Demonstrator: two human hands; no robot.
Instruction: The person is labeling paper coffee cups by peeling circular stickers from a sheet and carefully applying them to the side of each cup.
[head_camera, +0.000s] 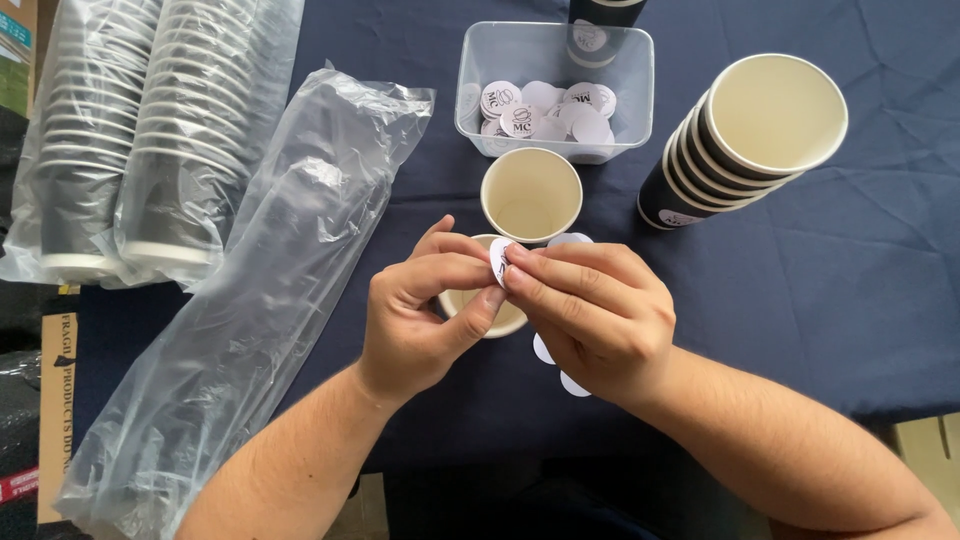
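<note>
Both hands meet over the dark blue table cloth (800, 280). My left hand (420, 310) and my right hand (590, 310) pinch one small round white sticker (499, 261) between their fingertips, held on edge. Under the hands stands a paper cup (500, 320), mostly hidden, its cream inside showing. A second open paper cup (531, 194) stands upright just beyond the fingers. White round pieces (543, 350) peek out below my right hand.
A clear plastic tub (470, 100) at the back holds several round stickers (545, 110). A stack of dark paper cups (740, 140) leans at the right. Two wrapped cup sleeves (140, 130) and an empty plastic sleeve (270, 300) lie at the left. A cardboard box (55, 400) sits off the table's left edge.
</note>
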